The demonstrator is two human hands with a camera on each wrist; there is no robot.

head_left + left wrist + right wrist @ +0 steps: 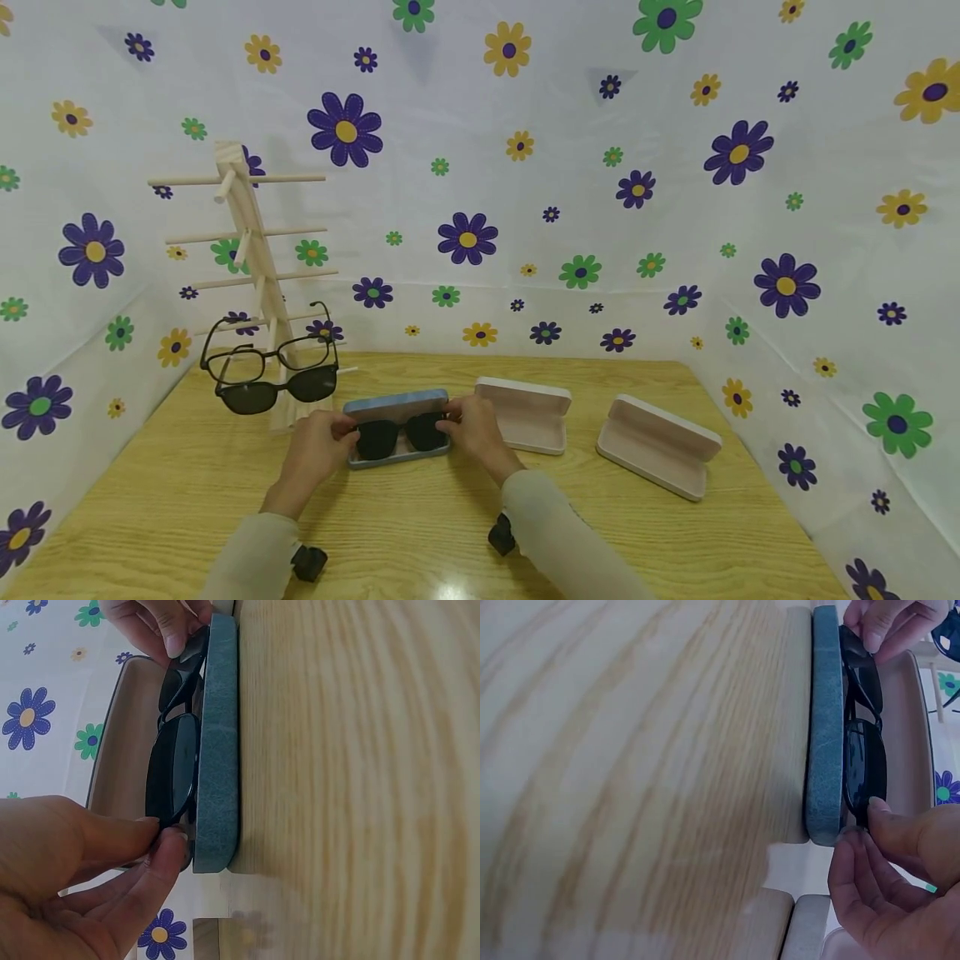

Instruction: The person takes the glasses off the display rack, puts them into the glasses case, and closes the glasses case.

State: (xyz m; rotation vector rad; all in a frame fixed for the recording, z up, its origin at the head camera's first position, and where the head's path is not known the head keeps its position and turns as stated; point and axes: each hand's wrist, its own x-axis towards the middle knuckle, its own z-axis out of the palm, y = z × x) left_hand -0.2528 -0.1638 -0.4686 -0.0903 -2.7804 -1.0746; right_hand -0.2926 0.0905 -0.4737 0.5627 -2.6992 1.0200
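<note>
A pair of black sunglasses [402, 436] sits at the mouth of an open blue glasses case [396, 402], its dark lenses facing me. My left hand [313, 451] pinches the left end of the frame between thumb and fingers. At the opposite end, my right hand [474, 427] pinches the other corner the same way. In the left wrist view the lower part of the sunglasses [172, 761] is inside the case's front wall [219, 750]. The right wrist view shows the thumb and fingers on the frame's corner, beside the case's end.
Left of the case stands a wooden display rack [258, 250] with clear-lens glasses [270, 357] and another pair of sunglasses [277, 390] on its lower pegs. Two open pale cases, one nearer [525, 417] and one farther right [660, 450], rest on the wooden table [420, 533].
</note>
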